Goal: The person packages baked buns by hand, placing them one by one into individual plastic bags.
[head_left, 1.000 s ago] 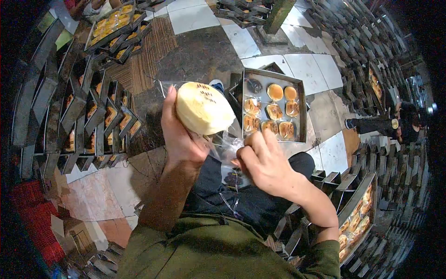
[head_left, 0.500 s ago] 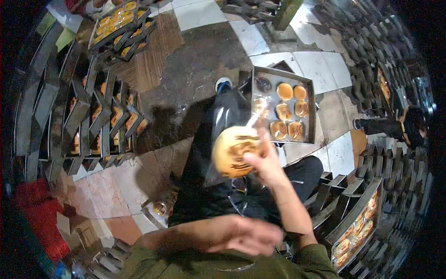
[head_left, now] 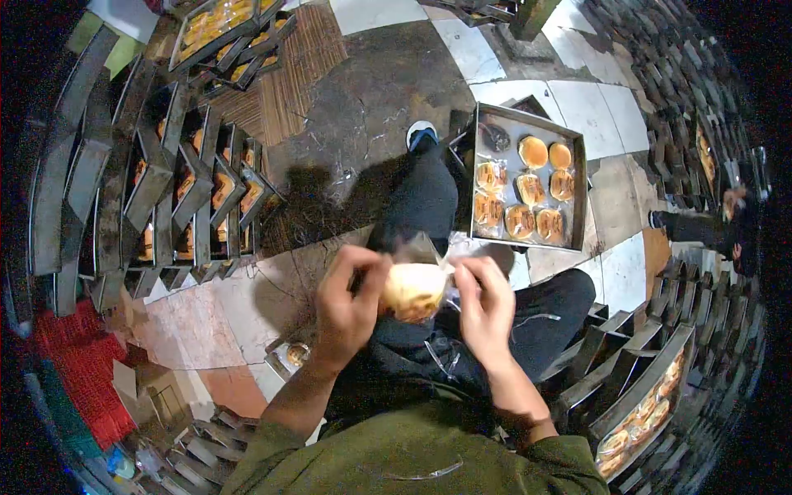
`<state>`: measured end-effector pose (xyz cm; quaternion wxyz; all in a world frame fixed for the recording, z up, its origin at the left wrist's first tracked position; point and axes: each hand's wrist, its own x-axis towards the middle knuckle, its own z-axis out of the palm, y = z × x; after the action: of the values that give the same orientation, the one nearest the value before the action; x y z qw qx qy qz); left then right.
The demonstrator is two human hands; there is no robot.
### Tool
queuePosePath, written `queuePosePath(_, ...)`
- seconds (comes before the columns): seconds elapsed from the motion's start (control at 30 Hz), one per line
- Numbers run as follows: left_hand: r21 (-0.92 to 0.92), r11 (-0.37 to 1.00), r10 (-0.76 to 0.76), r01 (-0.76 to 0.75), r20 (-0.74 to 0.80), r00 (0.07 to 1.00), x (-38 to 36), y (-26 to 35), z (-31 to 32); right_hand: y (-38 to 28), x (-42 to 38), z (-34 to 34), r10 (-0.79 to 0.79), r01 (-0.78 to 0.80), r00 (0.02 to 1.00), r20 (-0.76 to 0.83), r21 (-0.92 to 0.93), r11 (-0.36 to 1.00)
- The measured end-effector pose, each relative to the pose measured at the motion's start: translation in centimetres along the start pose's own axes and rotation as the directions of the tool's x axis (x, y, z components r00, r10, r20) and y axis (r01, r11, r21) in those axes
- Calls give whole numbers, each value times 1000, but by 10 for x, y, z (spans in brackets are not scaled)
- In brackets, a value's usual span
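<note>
On the left, stacked trays [head_left: 194,194] are separated from the left hand [head_left: 348,307] by a stretch of floor [head_left: 289,272]. Its fingers are curled at the bun's left edge; whether wrapper or bun is pinched there cannot be told through the blur. The bun [head_left: 415,290] is suspended above the lap, between both hands. By the right hand [head_left: 488,312], the clear wrapper [head_left: 437,257] is pinched between thumb and fingers, just beside the bun. Beyond, the open tray's [head_left: 577,198] near left corner is set apart from the fingers.
</note>
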<state>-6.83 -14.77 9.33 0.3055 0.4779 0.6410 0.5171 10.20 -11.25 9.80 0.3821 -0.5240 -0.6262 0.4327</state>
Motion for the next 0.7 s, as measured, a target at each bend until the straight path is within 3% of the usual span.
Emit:
queuePosePath(0.07, -33, 949, 313, -313, 13, 950, -9, 16, -9, -13, -11, -11, -370, 363, 927, -64, -94, 927)
queuePosePath(0.1, 32, 924, 380, -381, 27, 925, -10, 10, -7, -10, -15, -9, -402, 394, 913, -74, -105, 913)
queuePosePath(0.13, 27, 919, 393, -394, 30, 919, -12, 10, -6, -5, -12, -4, -355, 353, 935, -15, -71, 933)
queuePosePath(0.2, -192, 968, 160, -162, -26, 987, -17, 9, -6, -2, -24, -11, -94, 89, 995, 34, 136, 987)
queuePosePath(0.23, -314, 919, 247, -238, -11, 969, -20, 14, -8, -9, -28, -19, -295, 295, 955, -26, 162, 942)
queuePosePath(0.27, -388, 902, 233, -190, 68, 970, -25, 21, -12, -24, -29, -25, -343, 343, 939, -27, 178, 922)
queuePosePath(0.33, -142, 973, 205, -181, 172, 964, -18, 38, -9, -28, -22, -20, -317, 319, 948, -32, 106, 942)
queuePosePath(0.4, 82, 994, 62, -66, 51, 997, 4, 25, 6, -32, 4, -10, -77, 75, 996, 55, 26, 997)
queuePosePath(0.43, -252, 967, -35, 20, -53, 998, 19, 11, 11, -24, 19, -6, 52, -64, 996, 74, 181, 981)
queuePosePath(0.47, -206, 966, -202, 159, -213, 956, 29, 21, 2, -18, 34, -7, 183, -175, 983, -1, 282, 943)
queuePosePath(0.53, -126, 986, -146, 113, -293, 945, 17, 3, 6, 2, 27, -3, 270, -267, 962, 35, 315, 911)
queuePosePath(0.63, -163, 961, -254, 222, -216, 943, -32, -32, 9, 45, -18, 9, 427, -440, 896, 121, 363, 821)
queuePosePath(0.67, 41, 958, -269, 283, -206, 941, -54, -45, 5, 63, -39, 12, 441, -460, 888, 132, 275, 844)
queuePosePath(0.7, -128, 946, -321, 297, -276, 906, -66, -46, 10, 70, -52, 10, 489, -520, 853, 180, 222, 825)
